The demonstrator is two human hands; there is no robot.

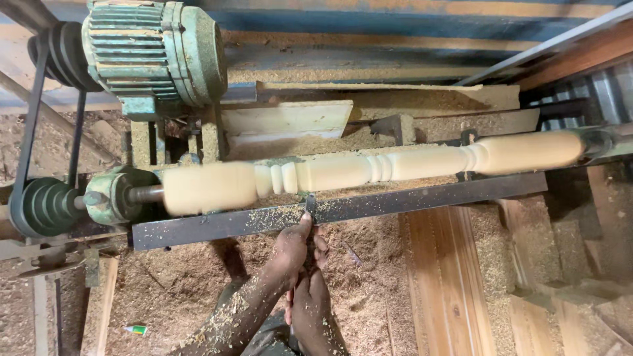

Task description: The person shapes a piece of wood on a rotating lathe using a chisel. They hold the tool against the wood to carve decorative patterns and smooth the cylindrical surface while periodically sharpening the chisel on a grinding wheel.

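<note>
A pale wooden spindle (369,170) with turned beads and coves is mounted across a lathe and looks blurred from spinning. A dark steel tool rest (409,201) runs along its front. A narrow chisel (310,209) lies over the rest with its tip at the spindle's beads. My left hand (290,254), dusted with shavings, grips the chisel just behind the rest, thumb up near the blade. My right hand (310,306) holds the chisel's rear end lower down, close to my body.
A green electric motor (155,53) sits at the top left, with black belts (30,125) running down to a stepped pulley (43,206) at the headstock. Sawdust covers the floor. Wooden planks (445,277) lie at the right. A small tube (136,329) lies at the lower left.
</note>
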